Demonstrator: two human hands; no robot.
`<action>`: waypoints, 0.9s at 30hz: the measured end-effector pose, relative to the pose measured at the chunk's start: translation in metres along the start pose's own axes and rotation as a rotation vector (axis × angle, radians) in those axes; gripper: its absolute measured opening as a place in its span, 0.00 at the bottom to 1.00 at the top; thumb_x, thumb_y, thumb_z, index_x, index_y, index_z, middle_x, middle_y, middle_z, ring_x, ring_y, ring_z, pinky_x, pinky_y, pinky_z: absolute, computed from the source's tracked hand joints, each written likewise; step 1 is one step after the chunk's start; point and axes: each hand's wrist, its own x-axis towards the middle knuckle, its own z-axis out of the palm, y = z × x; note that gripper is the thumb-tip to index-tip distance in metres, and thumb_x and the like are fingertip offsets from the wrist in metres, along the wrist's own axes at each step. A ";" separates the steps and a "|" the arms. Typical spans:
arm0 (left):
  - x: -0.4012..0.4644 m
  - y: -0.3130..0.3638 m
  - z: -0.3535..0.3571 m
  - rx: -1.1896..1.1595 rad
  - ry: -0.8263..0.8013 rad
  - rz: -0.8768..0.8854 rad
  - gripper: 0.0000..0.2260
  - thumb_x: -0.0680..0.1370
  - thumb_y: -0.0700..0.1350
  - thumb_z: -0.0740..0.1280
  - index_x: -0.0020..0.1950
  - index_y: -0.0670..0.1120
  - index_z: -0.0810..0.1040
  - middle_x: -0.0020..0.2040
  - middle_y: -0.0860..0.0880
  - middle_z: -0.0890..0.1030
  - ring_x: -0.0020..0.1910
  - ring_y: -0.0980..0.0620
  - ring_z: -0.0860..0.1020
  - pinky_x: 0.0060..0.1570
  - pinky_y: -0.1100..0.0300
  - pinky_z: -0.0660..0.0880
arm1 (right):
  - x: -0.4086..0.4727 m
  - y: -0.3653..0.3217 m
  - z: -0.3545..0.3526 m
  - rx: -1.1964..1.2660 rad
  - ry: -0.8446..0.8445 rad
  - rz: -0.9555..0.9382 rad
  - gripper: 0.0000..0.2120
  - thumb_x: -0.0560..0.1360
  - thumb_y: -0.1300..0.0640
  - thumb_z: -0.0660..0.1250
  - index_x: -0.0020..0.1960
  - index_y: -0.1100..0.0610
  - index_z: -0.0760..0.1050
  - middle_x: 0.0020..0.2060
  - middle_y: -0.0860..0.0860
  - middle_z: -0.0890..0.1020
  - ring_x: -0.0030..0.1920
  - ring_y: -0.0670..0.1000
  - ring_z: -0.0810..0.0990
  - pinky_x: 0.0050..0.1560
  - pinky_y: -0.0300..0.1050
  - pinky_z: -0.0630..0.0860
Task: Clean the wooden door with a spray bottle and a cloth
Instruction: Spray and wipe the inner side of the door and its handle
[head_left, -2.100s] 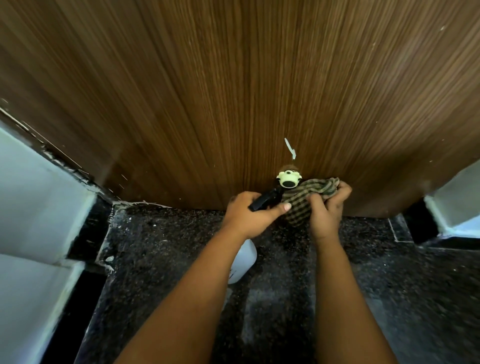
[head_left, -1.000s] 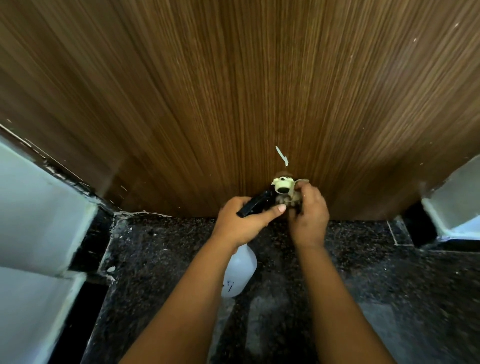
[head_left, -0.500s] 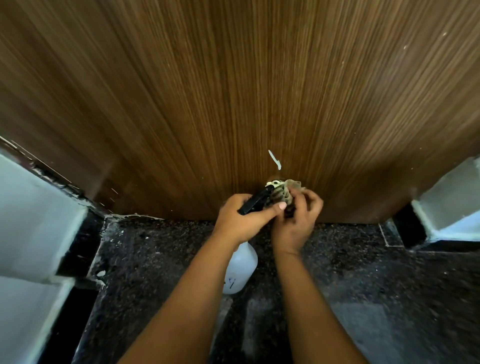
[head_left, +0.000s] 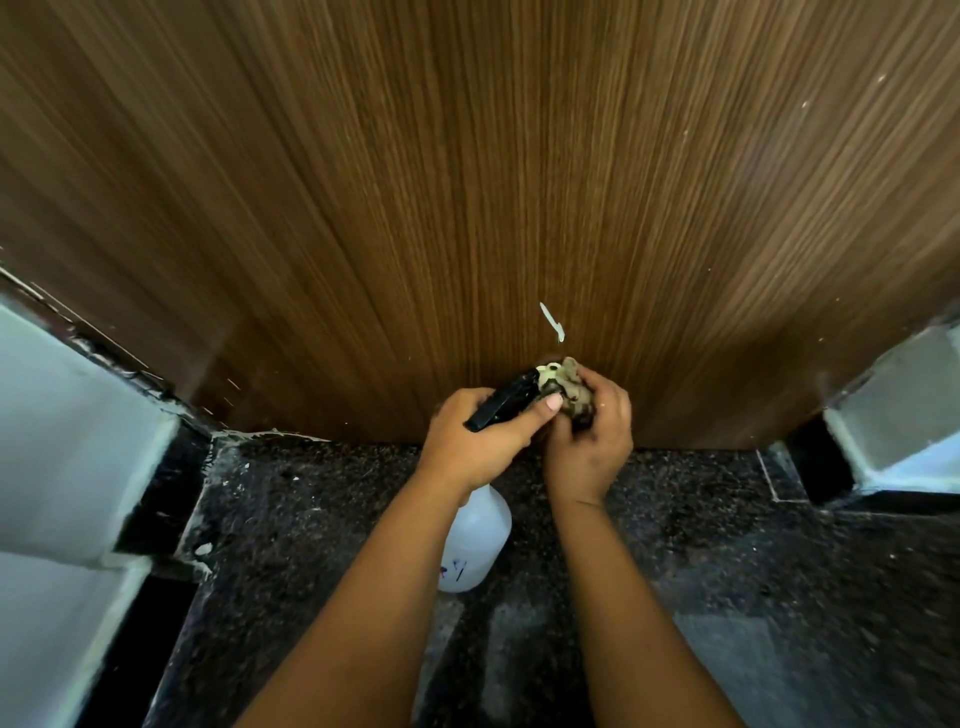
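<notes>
The brown wooden door fills the upper view, with a small white streak low on its face. My left hand grips the black trigger head of a white spray bottle, whose body hangs below the hand. My right hand holds a bunched green checked cloth pressed against the bottle's pale nozzle, close to the door's bottom edge. Most of the cloth is hidden inside the fist.
Dark speckled stone floor runs below the door. White wall blocks with black skirting stand at the left and at the right. White paint flecks lie by the left door corner.
The cloth, spread wide beside the nozzle earlier, is now balled up in my right hand against the nozzle. Both hands have stayed low near the door's bottom edge.
</notes>
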 end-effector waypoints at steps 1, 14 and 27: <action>0.001 0.000 0.000 -0.003 0.000 -0.004 0.30 0.60 0.75 0.69 0.40 0.49 0.85 0.35 0.53 0.85 0.34 0.58 0.82 0.45 0.52 0.80 | -0.001 -0.005 0.004 0.062 0.061 0.106 0.19 0.67 0.71 0.71 0.57 0.61 0.79 0.52 0.49 0.80 0.53 0.49 0.79 0.56 0.53 0.77; 0.001 0.000 0.003 -0.022 -0.020 -0.030 0.32 0.60 0.76 0.69 0.41 0.48 0.85 0.35 0.52 0.86 0.37 0.56 0.83 0.47 0.50 0.80 | 0.010 0.020 -0.008 -0.043 -0.097 -0.174 0.17 0.70 0.70 0.67 0.56 0.59 0.80 0.52 0.52 0.80 0.55 0.51 0.77 0.58 0.48 0.74; 0.006 0.008 0.001 -0.035 0.039 -0.002 0.28 0.58 0.76 0.71 0.39 0.53 0.85 0.35 0.54 0.85 0.39 0.55 0.84 0.50 0.49 0.82 | 0.012 -0.039 0.026 0.955 0.231 1.393 0.20 0.78 0.52 0.68 0.67 0.57 0.71 0.57 0.59 0.81 0.54 0.59 0.81 0.58 0.60 0.78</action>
